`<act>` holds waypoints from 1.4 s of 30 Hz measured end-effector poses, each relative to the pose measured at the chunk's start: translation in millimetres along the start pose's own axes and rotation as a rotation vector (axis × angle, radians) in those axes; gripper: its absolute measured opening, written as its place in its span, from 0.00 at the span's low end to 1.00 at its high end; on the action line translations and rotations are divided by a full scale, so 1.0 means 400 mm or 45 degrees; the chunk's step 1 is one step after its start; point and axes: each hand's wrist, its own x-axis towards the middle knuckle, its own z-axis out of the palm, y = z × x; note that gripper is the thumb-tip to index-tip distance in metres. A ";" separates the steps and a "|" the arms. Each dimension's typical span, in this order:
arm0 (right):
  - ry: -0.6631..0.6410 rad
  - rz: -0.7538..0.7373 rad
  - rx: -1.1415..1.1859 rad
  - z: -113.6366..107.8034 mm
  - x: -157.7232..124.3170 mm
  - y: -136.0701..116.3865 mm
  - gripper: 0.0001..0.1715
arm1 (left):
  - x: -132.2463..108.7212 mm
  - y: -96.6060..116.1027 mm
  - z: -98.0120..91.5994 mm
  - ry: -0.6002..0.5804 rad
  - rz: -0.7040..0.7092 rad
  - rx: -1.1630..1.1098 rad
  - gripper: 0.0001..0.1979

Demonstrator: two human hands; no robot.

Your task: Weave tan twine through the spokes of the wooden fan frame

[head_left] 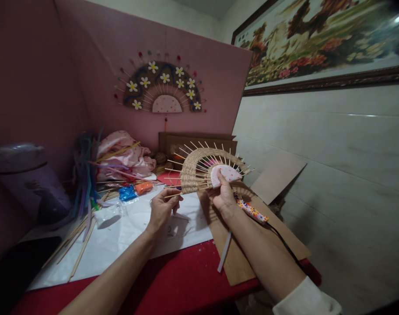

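A half-round fan [189, 170] of thin sticks, woven across with tan cord, is held up above the table. My right hand [223, 197] grips it at the pink dotted half-circle [230, 173] in its middle, thumb on the front face. At the fan's left end, my left hand [165, 204] pinches the tip of the lowest stick, its fingers closed. Below my right hand lies a glue gun [252, 211] with a flower-patterned body, its dark cord trailing to the right.
Brown cardboard [239, 267] and white paper [127, 236] cover parts of the red table [173, 284]. At left are loose sticks [83, 251], blue [127, 192] and orange packets [143, 188], pink cloth [124, 153] and a purple container [35, 188]. A flowered fan [165, 78] hangs on the pink panel.
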 end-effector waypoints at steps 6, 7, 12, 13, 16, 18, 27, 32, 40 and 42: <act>0.003 0.004 0.017 -0.002 0.002 0.000 0.09 | -0.009 0.019 0.012 0.058 -0.022 0.003 0.13; -0.003 0.002 0.014 -0.003 0.002 0.001 0.09 | -0.009 0.019 0.013 0.055 -0.018 0.001 0.13; -0.035 -0.008 -0.018 -0.007 0.005 0.002 0.11 | -0.007 0.010 0.007 0.046 0.000 -0.028 0.14; -0.037 -0.007 -0.019 -0.006 0.004 0.002 0.11 | -0.006 0.009 0.006 0.044 0.000 -0.032 0.14; -0.026 -0.001 -0.007 -0.003 0.001 0.001 0.10 | -0.006 0.007 0.004 0.036 0.000 -0.015 0.15; -0.020 -0.002 0.000 -0.002 -0.001 0.001 0.09 | -0.007 0.008 0.004 0.030 -0.004 0.008 0.15; -0.007 -0.006 0.009 -0.001 0.002 0.004 0.09 | -0.007 0.011 0.007 0.054 -0.017 0.033 0.15; -0.002 -0.013 0.010 0.000 0.000 0.001 0.08 | -0.010 0.014 0.008 0.080 -0.029 0.066 0.15; -0.007 -0.010 -0.030 -0.001 0.003 0.005 0.10 | -0.006 0.008 0.006 0.034 -0.075 0.095 0.15; -0.031 -0.012 -0.009 0.000 0.001 0.005 0.10 | -0.006 0.006 0.007 -0.008 -0.062 0.135 0.15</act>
